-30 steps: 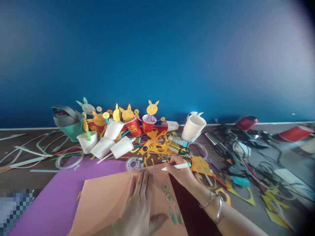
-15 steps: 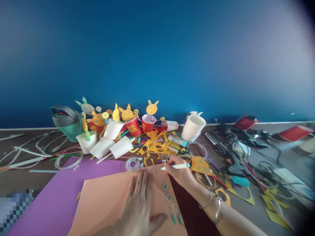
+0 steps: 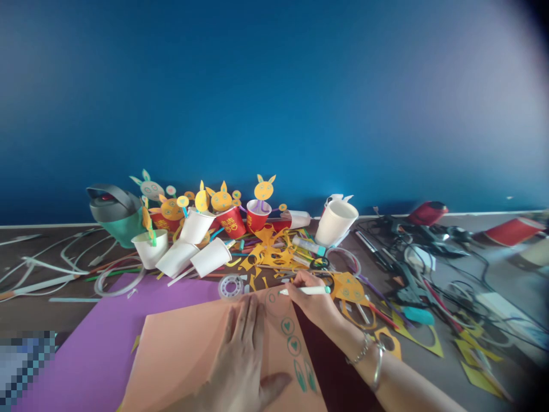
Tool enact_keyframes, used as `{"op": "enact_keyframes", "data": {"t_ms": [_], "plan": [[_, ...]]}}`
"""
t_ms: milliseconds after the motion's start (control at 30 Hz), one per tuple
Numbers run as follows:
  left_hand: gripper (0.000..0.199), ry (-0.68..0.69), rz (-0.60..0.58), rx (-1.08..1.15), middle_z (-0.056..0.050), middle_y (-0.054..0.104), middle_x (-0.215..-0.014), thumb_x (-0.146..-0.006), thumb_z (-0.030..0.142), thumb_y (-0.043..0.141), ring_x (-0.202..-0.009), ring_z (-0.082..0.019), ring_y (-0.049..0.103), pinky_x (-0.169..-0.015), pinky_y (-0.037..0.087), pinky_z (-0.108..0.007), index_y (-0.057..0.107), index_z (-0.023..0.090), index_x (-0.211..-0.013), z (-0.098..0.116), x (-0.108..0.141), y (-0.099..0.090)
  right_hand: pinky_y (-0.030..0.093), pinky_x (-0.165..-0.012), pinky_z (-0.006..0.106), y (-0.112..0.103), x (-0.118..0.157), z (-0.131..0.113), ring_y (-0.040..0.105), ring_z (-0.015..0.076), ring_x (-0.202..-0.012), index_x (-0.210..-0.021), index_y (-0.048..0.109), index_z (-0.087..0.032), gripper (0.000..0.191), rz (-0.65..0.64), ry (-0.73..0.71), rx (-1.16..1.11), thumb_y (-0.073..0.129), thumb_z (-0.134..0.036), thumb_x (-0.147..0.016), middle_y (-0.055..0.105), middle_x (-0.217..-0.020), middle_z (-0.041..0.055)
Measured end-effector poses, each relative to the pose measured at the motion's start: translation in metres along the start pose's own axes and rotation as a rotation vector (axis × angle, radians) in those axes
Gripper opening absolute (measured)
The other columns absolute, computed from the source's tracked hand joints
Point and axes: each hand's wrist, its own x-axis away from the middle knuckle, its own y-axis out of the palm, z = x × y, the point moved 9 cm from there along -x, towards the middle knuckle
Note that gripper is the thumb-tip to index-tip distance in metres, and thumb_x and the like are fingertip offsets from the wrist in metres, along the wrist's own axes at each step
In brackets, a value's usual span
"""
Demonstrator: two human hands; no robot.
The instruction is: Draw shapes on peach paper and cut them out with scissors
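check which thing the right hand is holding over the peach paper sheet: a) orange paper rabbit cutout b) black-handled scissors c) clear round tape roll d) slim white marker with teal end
d: the right hand grips the slim white marker with teal end, its tip at a drawn circle on the peach paper sheet.

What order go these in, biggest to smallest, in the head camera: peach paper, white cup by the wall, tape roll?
Largest first: the peach paper, then the white paper cup, then the tape roll.
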Motion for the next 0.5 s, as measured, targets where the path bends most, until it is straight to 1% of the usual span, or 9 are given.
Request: {"op": "enact_keyframes", "data": {"t_ms": [267, 500], "plan": [[0.1, -0.003, -0.014, 0.006, -0.029, 0.038, -0.14, -0.08, 0.072, 0.033, -0.131, -0.044, 0.031, -0.105, 0.017, -0.054, 0.014, -0.001, -0.145, 0.0001, 0.002, 0.0032, 0.03, -0.048, 0.022, -0.0009, 0.0004, 0.0006, 0.039, 0.0111, -0.052, -0.059, 0.037, -0.021, 0.028, 0.015, 0.015, 0.003, 0.056, -0.029, -0.078, 0.042, -0.053, -0.0052], [0.094, -0.015, -0.045, 0.001, -0.028, 0.038, -0.141, -0.08, 0.072, 0.032, -0.132, -0.043, 0.029, -0.106, 0.015, -0.054, 0.036, -0.001, -0.138, -0.0003, 0.0019, 0.0068, 0.029, -0.048, 0.022, -0.0026, 0.0, 0.0012, 0.038, 0.0113, -0.052, -0.058, 0.035, -0.022, 0.026, 0.036, -0.008, 0.049, 0.054, -0.023, -0.076, 0.041, -0.053, -0.0057]]}}
